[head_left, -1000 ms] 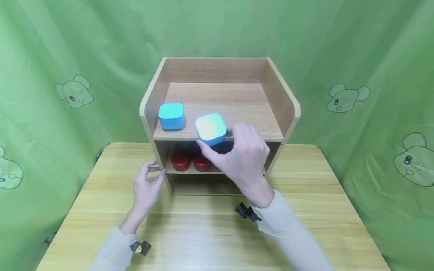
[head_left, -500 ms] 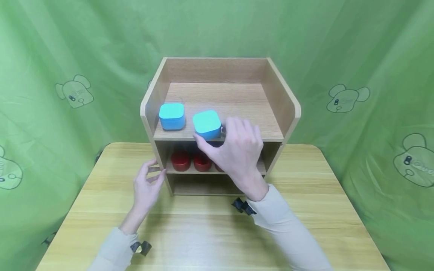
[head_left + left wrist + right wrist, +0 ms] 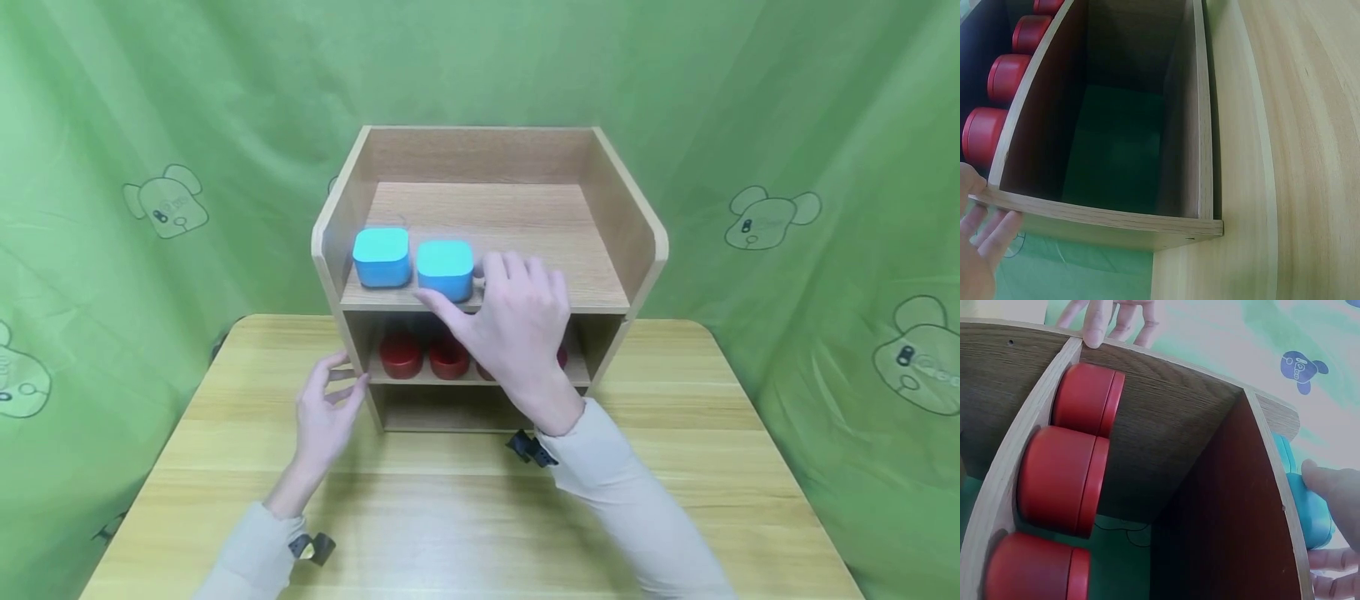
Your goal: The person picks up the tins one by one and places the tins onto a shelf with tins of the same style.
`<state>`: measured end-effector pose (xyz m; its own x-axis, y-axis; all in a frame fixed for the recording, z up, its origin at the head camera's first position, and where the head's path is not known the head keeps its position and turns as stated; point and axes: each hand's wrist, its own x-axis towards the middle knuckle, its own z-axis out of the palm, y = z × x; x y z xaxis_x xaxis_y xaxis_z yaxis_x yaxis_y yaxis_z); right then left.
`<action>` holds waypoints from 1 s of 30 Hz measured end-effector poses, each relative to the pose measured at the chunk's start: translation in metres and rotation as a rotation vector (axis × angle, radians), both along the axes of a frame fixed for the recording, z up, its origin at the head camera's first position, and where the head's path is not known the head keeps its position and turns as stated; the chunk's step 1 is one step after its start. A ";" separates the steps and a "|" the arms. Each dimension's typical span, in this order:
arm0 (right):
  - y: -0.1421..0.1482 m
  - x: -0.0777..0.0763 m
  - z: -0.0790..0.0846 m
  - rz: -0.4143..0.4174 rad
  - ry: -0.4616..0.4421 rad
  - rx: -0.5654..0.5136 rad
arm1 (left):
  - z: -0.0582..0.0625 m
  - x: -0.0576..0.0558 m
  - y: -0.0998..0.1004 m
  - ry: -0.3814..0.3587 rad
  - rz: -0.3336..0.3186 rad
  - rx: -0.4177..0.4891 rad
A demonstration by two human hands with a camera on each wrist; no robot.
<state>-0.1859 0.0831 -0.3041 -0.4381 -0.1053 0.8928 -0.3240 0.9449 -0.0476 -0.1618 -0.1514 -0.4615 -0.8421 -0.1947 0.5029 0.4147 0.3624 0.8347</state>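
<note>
A small wooden shelf unit stands on the table. My left hand pinches the front edge of its left side panel, thumb in front and fingers outside, as the left wrist view confirms. On the top board sits a blue rounded-square tin near the left side. Beside it, to the right and slightly apart, a second blue tin stands upright at the board's front edge. My right hand holds this second tin, thumb across its front and fingers at its right side. Its fingertips are partly hidden.
Several red round lidded tins stand in a row on the middle shelf, some hidden behind my right hand in the head view. Below is a lower compartment. The wooden table spreads around the unit, with a green curtain behind.
My right hand has moved left and lowered the second blue tin from a tilted pose to upright on the top board, beside the first. My left hand has stayed put.
</note>
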 end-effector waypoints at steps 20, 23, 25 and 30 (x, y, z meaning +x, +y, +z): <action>0.004 0.001 0.003 -0.042 -0.047 0.051 | 0.000 0.002 0.001 -0.025 0.008 0.007; 0.011 0.006 0.002 -0.017 -0.024 0.036 | 0.001 0.004 0.000 -0.038 0.010 0.000; 0.016 0.010 0.001 0.006 -0.004 0.023 | 0.001 0.006 0.000 -0.045 0.013 -0.006; 0.029 0.020 -0.004 0.078 0.072 -0.012 | 0.005 0.011 -0.001 -0.027 0.017 -0.032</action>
